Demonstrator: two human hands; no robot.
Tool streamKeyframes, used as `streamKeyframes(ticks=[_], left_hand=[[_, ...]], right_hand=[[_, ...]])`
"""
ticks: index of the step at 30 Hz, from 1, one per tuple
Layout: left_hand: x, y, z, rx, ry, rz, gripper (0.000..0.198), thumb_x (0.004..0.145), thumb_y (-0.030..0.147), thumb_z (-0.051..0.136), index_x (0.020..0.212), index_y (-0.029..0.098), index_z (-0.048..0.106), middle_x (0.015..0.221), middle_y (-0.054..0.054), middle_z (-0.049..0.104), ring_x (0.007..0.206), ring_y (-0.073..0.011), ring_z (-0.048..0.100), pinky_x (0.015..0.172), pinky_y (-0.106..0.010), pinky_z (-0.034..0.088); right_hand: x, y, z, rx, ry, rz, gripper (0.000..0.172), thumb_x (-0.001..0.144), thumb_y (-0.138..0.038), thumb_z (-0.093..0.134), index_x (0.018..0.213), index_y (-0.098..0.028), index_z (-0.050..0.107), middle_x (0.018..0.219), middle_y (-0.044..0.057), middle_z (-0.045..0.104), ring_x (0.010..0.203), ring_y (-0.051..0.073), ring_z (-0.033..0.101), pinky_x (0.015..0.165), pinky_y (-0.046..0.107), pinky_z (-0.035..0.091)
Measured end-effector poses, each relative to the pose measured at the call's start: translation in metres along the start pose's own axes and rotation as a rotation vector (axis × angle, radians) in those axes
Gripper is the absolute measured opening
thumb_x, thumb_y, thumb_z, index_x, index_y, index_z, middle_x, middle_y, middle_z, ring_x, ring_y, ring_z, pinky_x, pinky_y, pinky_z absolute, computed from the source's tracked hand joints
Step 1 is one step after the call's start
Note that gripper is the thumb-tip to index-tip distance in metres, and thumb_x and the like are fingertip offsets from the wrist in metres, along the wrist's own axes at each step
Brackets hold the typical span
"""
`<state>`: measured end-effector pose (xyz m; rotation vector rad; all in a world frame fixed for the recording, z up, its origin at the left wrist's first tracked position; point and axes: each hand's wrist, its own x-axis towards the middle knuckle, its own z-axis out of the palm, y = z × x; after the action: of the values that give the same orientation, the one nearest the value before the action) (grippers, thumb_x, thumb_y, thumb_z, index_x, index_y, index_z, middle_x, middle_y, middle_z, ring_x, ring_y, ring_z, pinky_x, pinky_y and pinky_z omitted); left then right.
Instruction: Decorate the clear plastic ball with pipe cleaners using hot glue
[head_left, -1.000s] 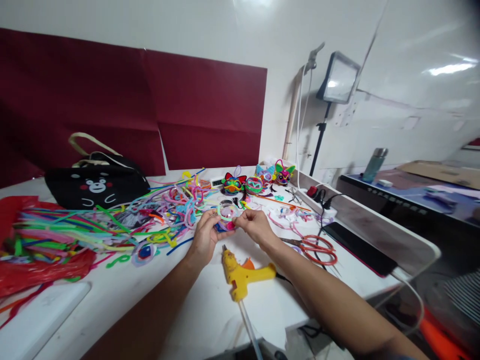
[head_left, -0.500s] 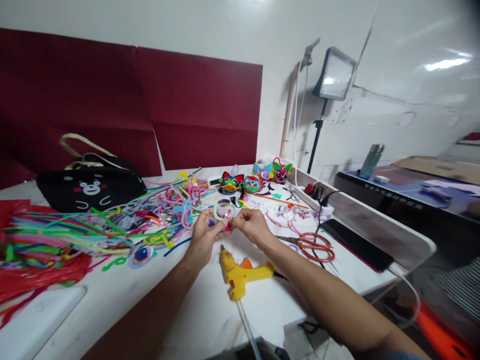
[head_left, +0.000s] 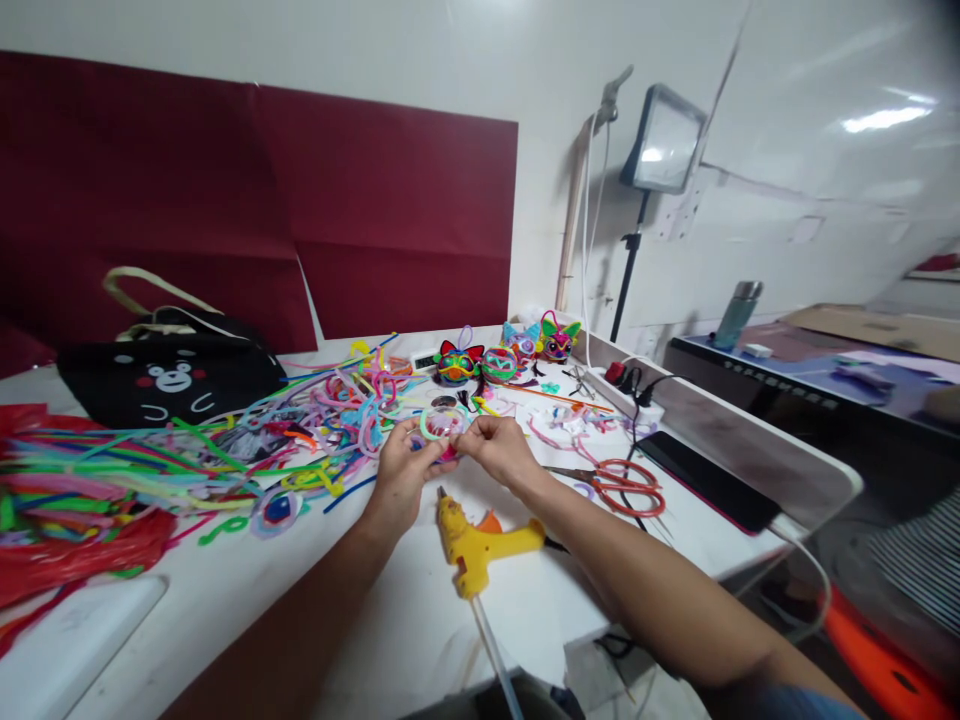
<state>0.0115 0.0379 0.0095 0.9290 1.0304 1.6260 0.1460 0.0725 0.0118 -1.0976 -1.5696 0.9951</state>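
At the middle of the table my left hand point(head_left: 403, 470) is closed on a round pipe-cleaner ornament point(head_left: 441, 424), with a pale green rim and pink on it. My right hand point(head_left: 496, 450) pinches at its right edge, and those fingertips hide what lies between them. Just below both hands a yellow hot glue gun point(head_left: 474, 545) rests on the table, a clear glue stick point(head_left: 495, 650) poking out of its back end. Orange-handled scissors point(head_left: 622, 485) lie to the right of my right hand.
A heap of colourful pipe cleaners point(head_left: 150, 460) spreads over the left side, beside a black bag point(head_left: 169, 380). Several finished ornaments point(head_left: 459, 365) stand at the back. A phone point(head_left: 709, 480) and a power strip point(head_left: 637, 400) lie along the right edge.
The whole view has shifted slightly, so things sit a little further left and higher. Both hands keep their hold on the ornament, with hardly any movement of the fingers.
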Motion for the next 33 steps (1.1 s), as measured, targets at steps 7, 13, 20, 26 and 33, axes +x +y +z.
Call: streamKeyframes(ticks=[7,13,20,26,33], left_hand=[[0.0016,-0.0004,-0.0010,-0.016,0.001,0.001,0.046,0.056,0.020,0.080,0.095,0.019,0.057,0.084,0.000,0.067,0.068,-0.0142,0.064,0.056,-0.025,0.055],[0.0015,0.0001,-0.0006,-0.013,-0.014,-0.001,0.047,0.056,0.021,0.081,0.097,0.018,0.057,0.083,0.000,0.067,0.067,-0.0138,0.064,0.057,-0.027,0.056],[0.0004,0.0000,-0.0012,0.011,-0.031,-0.010,0.049,0.056,0.021,0.081,0.098,0.018,0.057,0.083,0.000,0.068,0.068,-0.0151,0.066,0.058,-0.026,0.055],[0.0023,-0.0004,-0.0008,-0.003,0.008,-0.027,0.047,0.053,0.020,0.081,0.094,0.019,0.057,0.081,0.000,0.068,0.067,-0.0157,0.065,0.056,-0.027,0.055],[0.0062,0.0018,-0.0043,-0.048,0.010,-0.050,0.039,0.056,0.017,0.080,0.089,0.018,0.060,0.081,0.000,0.067,0.068,-0.0137,0.063,0.054,-0.024,0.056]], right_hand=[[0.0012,-0.0047,-0.0027,0.035,-0.018,0.009,0.018,0.062,-0.031,0.063,0.054,-0.018,0.054,0.049,-0.008,0.046,0.050,0.008,0.038,0.052,0.022,0.033],[0.0014,-0.0039,-0.0028,0.035,-0.018,0.000,0.021,0.062,-0.034,0.064,0.054,-0.018,0.053,0.049,-0.008,0.046,0.050,0.008,0.038,0.053,0.022,0.033],[0.0014,-0.0018,-0.0031,0.006,-0.023,-0.008,0.020,0.063,-0.033,0.064,0.054,-0.018,0.054,0.049,-0.008,0.046,0.051,0.008,0.038,0.052,0.022,0.031],[0.0014,-0.0021,-0.0024,-0.010,-0.036,-0.002,0.021,0.065,-0.034,0.065,0.056,-0.017,0.058,0.051,-0.007,0.050,0.052,0.008,0.040,0.052,0.022,0.032],[0.0061,-0.0002,-0.0086,-0.004,-0.094,-0.001,0.017,0.063,-0.032,0.066,0.059,-0.017,0.059,0.053,-0.006,0.051,0.053,0.009,0.043,0.053,0.022,0.034]])
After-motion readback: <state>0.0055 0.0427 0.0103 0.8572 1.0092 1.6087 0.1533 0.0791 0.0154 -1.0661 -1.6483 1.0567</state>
